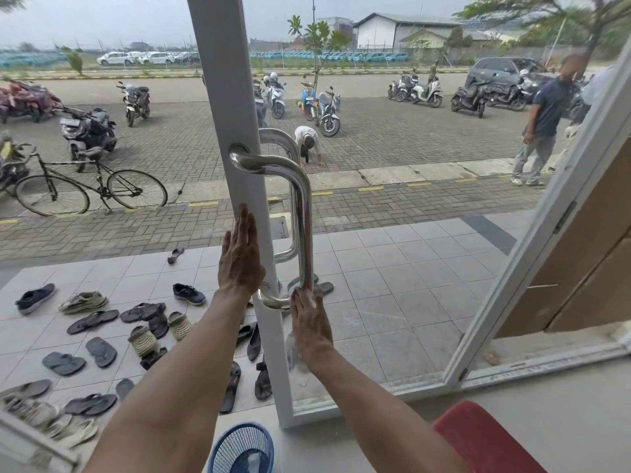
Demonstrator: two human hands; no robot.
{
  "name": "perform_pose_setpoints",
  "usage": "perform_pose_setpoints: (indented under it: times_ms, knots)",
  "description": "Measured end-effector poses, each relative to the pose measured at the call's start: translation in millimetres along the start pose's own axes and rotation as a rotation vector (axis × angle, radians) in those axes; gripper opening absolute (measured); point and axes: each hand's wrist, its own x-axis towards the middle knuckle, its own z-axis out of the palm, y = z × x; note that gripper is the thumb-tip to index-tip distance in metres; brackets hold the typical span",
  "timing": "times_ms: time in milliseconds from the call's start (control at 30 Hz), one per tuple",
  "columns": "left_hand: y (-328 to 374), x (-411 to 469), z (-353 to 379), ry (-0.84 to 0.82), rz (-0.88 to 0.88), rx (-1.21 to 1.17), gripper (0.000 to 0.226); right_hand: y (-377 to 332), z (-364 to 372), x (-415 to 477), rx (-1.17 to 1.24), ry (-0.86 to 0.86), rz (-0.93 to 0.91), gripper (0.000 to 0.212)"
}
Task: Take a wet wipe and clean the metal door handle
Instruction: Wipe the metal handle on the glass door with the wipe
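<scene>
Wiping's underway I think: my right hand (311, 322) presses a white wet wipe (310, 297), barely visible under closed fingertips, against the curved polished-steel door handle's (305, 213) lower bend. Left hand (240, 257), fingers flat and empty, braces the white door frame (235, 107). Next, slide upward.

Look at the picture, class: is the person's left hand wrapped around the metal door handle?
No. The left hand lies flat and open against the white door frame, beside the metal door handle, not around it.
</scene>
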Motion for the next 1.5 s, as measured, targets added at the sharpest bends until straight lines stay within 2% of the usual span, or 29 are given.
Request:
perform_pose_setpoints:
  times_ms: [133,200,300,367,533,633,800,933,1000,1067,1133,1267,1367,1500]
  knots:
    - [0,0,1,-0.004,-0.012,-0.002,0.104,-13,1,-3,-0.113,-0.029,0.017,0.082]
    - [-4,-2,3,-0.014,-0.001,0.022,0.103,-25,2,2,-0.046,-0.063,-0.006,0.083]
    - [-3,-8,8,-0.032,0.001,0.031,0.099,-35,-4,15,0.18,-0.08,-0.046,0.11]
    - [-1,-13,13,-0.048,0.013,0.051,0.097,-32,-12,21,0.253,-0.091,-0.126,0.119]
    - [-4,-25,27,-0.13,0.019,0.096,0.09,-9,-10,22,0.191,-0.05,-0.208,0.097]
    - [-4,-27,32,-0.143,0.013,0.112,0.087,-6,-4,17,0.136,-0.016,-0.204,0.095]
    - [-7,-28,37,-0.148,0.011,0.119,0.088,-8,-8,17,0.182,0.022,-0.193,0.091]
    - [-10,-32,40,-0.129,0.015,0.116,0.086,-6,-9,16,0.234,0.064,-0.181,0.064]
    - [-8,-45,44,-0.128,-0.041,0.031,0.074,-4,-10,16,0.238,0.087,-0.177,0.053]
    - [-5,-67,54,-0.113,-0.123,-0.111,0.049,-2,-9,17,0.244,0.108,-0.182,0.054]
    - [-2,-90,66,-0.137,-0.184,-0.196,0.039,-1,-10,16,0.215,0.121,-0.218,0.051]
    - [6,-122,82,-0.258,-0.142,-0.19,0.046,2,-12,19,0.229,0.148,-0.254,0.041]
    - [10,-128,88,-0.24,-0.044,-0.152,0.07,3,-14,21,0.347,0.16,-0.222,0.026]
    - [11,-125,86,-0.194,0.031,-0.123,0.092,5,-7,23,0.405,0.196,-0.223,0.025]
